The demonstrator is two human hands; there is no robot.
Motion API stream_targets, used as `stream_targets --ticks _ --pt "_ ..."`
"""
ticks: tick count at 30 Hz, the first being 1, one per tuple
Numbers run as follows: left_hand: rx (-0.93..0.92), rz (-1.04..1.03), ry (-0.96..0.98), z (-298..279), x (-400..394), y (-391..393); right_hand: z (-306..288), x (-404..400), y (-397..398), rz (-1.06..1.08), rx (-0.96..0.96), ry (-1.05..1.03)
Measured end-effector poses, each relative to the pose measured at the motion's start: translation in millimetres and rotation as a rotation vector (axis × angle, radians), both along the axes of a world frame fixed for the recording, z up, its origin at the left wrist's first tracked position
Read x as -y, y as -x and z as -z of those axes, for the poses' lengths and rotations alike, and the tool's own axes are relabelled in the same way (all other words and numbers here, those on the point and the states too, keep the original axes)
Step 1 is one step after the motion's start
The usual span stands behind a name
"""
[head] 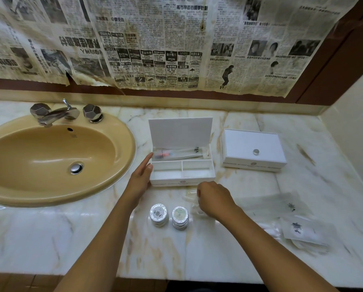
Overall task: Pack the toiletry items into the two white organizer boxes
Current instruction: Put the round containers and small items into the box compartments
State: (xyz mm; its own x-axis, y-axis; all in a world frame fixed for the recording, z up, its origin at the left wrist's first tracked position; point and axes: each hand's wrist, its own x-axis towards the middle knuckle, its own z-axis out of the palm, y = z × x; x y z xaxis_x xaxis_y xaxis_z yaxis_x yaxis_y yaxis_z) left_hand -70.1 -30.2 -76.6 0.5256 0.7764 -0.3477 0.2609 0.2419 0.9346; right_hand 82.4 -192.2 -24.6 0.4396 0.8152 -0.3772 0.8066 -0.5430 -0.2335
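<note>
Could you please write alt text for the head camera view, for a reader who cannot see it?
A left hand steadies an open white organizer box holding a packaged toothbrush, while the right hand picks at clear packets. A closed box sits right, a sink left.

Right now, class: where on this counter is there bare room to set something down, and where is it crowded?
Bare marble lies between the open box and closed box, and along the near edge below the soap stacks. Crowded: the sachets at right, near the right hand.
</note>
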Motion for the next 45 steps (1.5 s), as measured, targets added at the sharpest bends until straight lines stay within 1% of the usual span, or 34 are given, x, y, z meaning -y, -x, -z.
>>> stream_targets --ticks 10,17,21,24,26,28,32,34,39,45 --pt "0.005 0.006 -0.012 -1 1 0 -5 -7 2 0.017 -0.043 -0.107" --pt "0.012 0.009 -0.010 -3 1 1 -15 -9 1 0.024 -0.061 -0.246" --pt "0.024 0.006 0.001 -3 1 1 -20 -15 1 0.086 -0.180 -0.313" --pt "0.015 0.003 0.004 -2 0 0 -25 -22 0 0.139 -0.273 -0.412" --pt "0.013 -0.004 0.004 0 -1 0 -27 -26 -1 0.163 -0.299 -0.486" --pt "0.024 -0.003 0.005 0 -1 0 -28 -30 -5 0.185 -0.281 -0.536" --pt "0.037 -0.006 0.004 -2 0 0 -22 -41 -15 0.182 -0.165 -0.586" --pt "0.038 -0.008 0.005 -1 0 1 -16 -46 -20 0.176 -0.130 -0.566" --pt "0.043 0.001 0.005 -1 -1 2 1 -52 -27 0.129 -0.059 -0.381" --pt "0.060 0.000 0.013 -2 -1 2 9 -53 -23 0.091 -0.005 -0.346"
